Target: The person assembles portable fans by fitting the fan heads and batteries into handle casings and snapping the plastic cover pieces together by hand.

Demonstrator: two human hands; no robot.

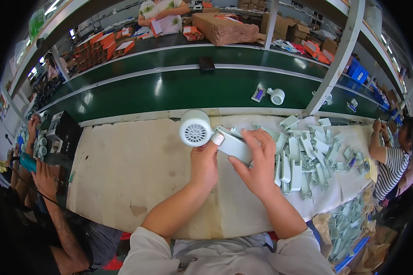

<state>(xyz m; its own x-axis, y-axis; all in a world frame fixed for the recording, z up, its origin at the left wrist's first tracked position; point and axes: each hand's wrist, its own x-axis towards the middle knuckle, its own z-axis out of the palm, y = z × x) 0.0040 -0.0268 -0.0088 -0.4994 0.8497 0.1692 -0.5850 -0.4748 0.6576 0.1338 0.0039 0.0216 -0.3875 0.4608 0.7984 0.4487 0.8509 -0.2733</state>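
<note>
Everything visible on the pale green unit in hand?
The pale green unit looks like plastic: a round head, slotted grille facing the camera, and a flat-sided handle angling right and slightly down. It's held over the table, left hand near the neck, right hand at the handle's far end. Joint partly hidden.

The grille-faced housing [195, 130] and the heaped plastic pieces [295, 174] are pale mint green, the surface [124, 169] is cream with brown stains, the conveyor belt [137, 89] deep green, a crate [357, 71] blue, and a co-worker's shirt [394, 173] striped black and white.
</note>
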